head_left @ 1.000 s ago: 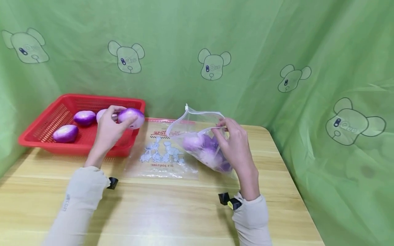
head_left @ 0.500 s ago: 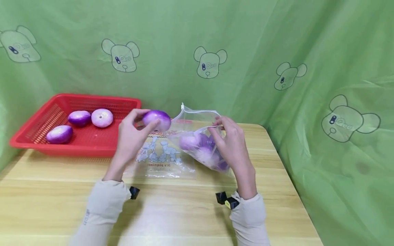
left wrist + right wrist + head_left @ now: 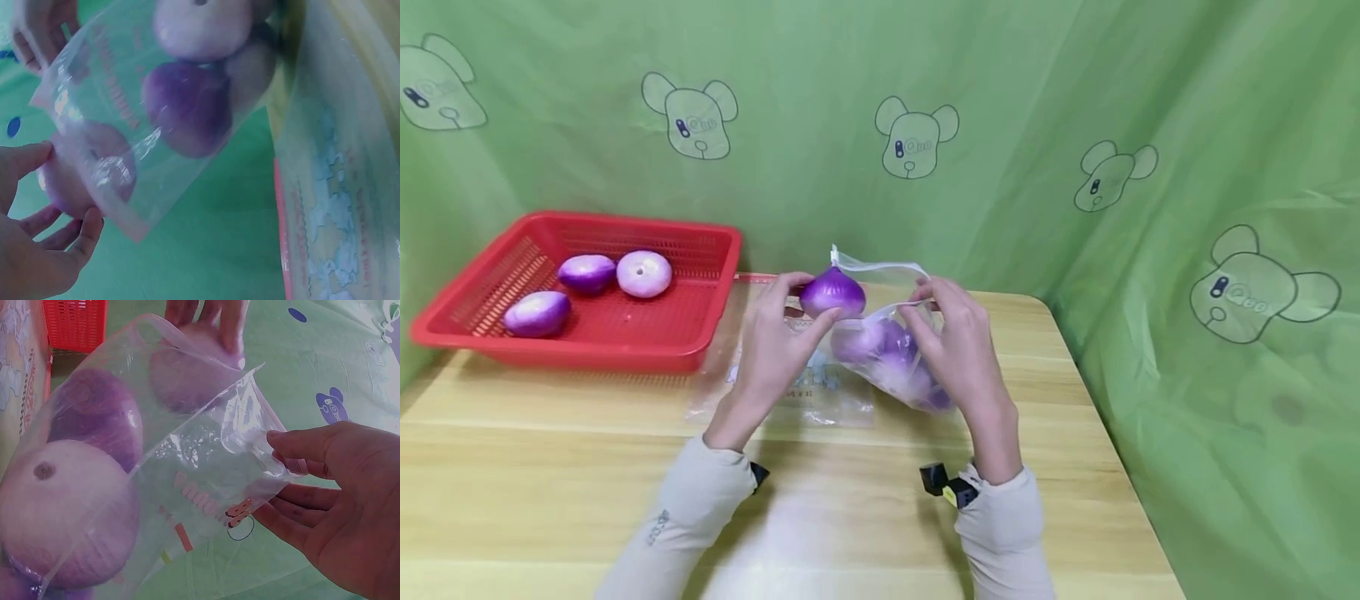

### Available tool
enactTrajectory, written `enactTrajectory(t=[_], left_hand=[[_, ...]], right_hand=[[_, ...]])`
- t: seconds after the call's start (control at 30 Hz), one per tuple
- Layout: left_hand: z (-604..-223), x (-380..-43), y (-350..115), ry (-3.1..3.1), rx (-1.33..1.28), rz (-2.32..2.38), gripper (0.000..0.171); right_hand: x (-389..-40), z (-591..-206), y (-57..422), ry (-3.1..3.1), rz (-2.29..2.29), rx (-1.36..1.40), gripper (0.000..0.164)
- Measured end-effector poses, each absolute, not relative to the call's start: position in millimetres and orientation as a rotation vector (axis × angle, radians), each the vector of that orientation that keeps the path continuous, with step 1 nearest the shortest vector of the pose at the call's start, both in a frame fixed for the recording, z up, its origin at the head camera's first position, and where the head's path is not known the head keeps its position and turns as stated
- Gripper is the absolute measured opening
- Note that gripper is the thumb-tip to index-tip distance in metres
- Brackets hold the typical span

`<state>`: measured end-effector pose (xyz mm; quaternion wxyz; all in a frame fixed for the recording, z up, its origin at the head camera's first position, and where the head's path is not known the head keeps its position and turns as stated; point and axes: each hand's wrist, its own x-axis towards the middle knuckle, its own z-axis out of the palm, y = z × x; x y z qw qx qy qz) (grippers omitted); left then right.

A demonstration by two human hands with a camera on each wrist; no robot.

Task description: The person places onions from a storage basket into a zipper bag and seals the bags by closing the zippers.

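Observation:
My left hand (image 3: 766,346) holds a purple onion (image 3: 833,293) by its sides at the mouth of a clear zip bag (image 3: 880,267). In the left wrist view, part of this onion (image 3: 62,181) shows through the bag's plastic, with thumb and fingers on either side. My right hand (image 3: 958,346) pinches the bag's near rim between thumb and fingers, and the mouth gapes toward the left hand. Several purple-and-white onions (image 3: 69,512) fill the lower part of the bag, which slants down toward the table.
A red plastic basket (image 3: 595,357) stands on the left with three onions in it: one purple (image 3: 587,273), one pale (image 3: 643,273), one at the front (image 3: 538,313). A flat printed plastic bag (image 3: 711,396) lies on the wooden table (image 3: 850,517). Green curtain (image 3: 805,125) hangs behind.
My left hand has carried the onion rightward from over the basket to the zip bag's mouth, turning its pointed tip up. The right hand has kept its pinch on the bag's rim.

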<state>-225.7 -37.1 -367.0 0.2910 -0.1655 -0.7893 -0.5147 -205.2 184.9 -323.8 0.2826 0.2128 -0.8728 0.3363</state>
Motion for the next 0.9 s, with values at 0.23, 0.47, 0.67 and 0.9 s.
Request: enactTrajectory(t=[0.23, 0.47, 0.67, 0.9], left_hand=[[-376.3, -227.3, -30.1, -2.149, -0.443, -1.338, 0.029], [-376.3, -226.3, -30.6, -2.317, -0.592, -1.308, 0.026], [-378.6, -227.3, -30.1, -2.382, -0.792, -1.257, 0.034], [-371.7, -225.8, -41.7, -2.235, -0.756, -1.230, 0.027]], right_hand=[[-204.3, -323.6, 180.7, -2.361, 0.904, 0.581, 0.013], [-204.7, -324.7, 179.7, -2.361, 0.901, 0.592, 0.014], [-205.1, -323.9, 180.5, -2.369, 0.898, 0.590, 0.014], [-204.8, -322.3, 191.0, -2.338, 0.934, 0.582, 0.007]])
